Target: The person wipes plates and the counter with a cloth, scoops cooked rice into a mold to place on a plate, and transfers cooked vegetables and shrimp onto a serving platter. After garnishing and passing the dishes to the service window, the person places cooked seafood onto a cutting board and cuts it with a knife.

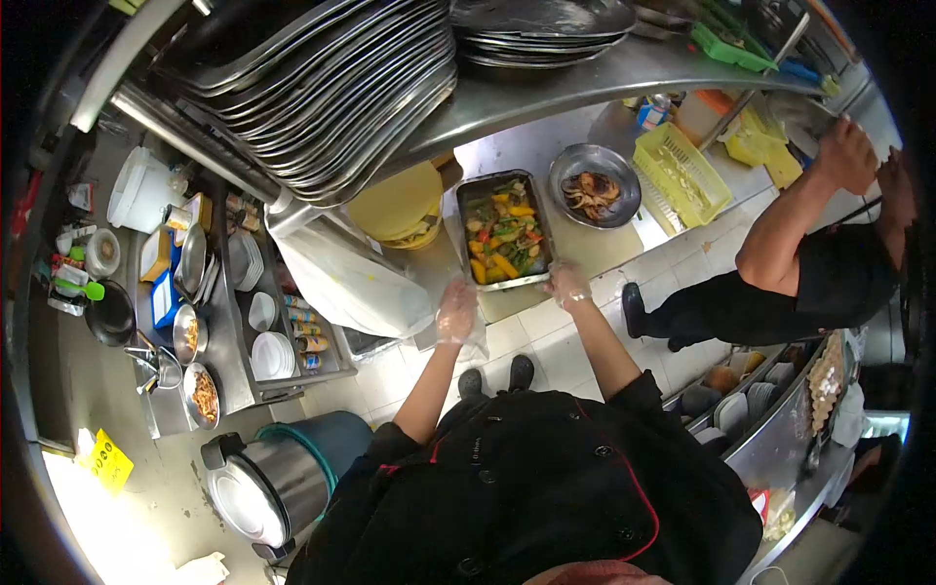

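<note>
A rectangular metal pan lies on the counter in front of me, filled with mixed cooked vegetables in yellow, green and red. My left hand, in a clear plastic glove, grips the pan's near left corner. On the near right corner my right hand, gloved the same way, closes round the rim. My fingertips are partly hidden by glove and pan edge. Just right of the pan stands a round metal bowl of brown cooked food that looks like squid or octopus.
A yellow tub and a white plastic bag are left of the pan. A yellow basket stands at the right. Stacked metal trays overhang on a shelf. Another person stands to the right, arms raised. A rice cooker sits behind left.
</note>
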A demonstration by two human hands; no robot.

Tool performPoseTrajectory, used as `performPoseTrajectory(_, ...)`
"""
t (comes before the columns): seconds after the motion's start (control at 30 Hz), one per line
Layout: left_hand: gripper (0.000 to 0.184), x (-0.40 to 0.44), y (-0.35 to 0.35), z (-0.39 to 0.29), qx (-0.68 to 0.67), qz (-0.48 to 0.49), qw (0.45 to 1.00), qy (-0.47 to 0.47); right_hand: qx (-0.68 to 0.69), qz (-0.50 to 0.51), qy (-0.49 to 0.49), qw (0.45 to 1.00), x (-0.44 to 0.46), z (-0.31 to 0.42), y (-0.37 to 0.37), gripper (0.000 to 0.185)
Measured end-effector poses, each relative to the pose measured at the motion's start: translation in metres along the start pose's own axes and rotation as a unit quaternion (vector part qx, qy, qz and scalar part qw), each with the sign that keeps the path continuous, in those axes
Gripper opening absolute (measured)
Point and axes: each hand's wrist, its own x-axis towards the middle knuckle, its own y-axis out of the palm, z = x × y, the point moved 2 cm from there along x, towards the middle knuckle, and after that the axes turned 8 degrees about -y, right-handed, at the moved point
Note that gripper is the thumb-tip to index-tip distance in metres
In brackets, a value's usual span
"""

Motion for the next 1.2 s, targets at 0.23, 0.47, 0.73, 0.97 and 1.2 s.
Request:
performPoseTrajectory(0.23,0.018,0.036,0.007,0.032,-0.236,0.044,0.962,-0.130,0.204,-0.072,0.075,0.973,-0.021,0.080,-0.039,0.037)
performPoseTrajectory(0.47,0.022,-0.020,-0.032,-0.020,-0.030,0.136,0.988,-0.059,0.320,-0.169,0.165,0.917,-0.136,0.107,-0.033,0.022)
performPoseTrajectory(0.73,0.033,-0.152,-0.059,-0.042,-0.073,0.469,0.880,0.006,0.373,-0.490,0.315,0.722,-0.406,0.180,0.018,0.017)
performPoseTrajectory(0.97,0.036,-0.200,-0.129,-0.057,0.002,0.711,0.700,0.064,0.320,-0.659,0.279,0.620,-0.519,0.365,0.121,0.018)
performPoseTrajectory(1.2,0.032,-0.328,-0.134,0.020,0.073,0.874,0.469,0.108,0.052,-0.716,0.505,0.479,-0.601,0.452,0.298,0.033)
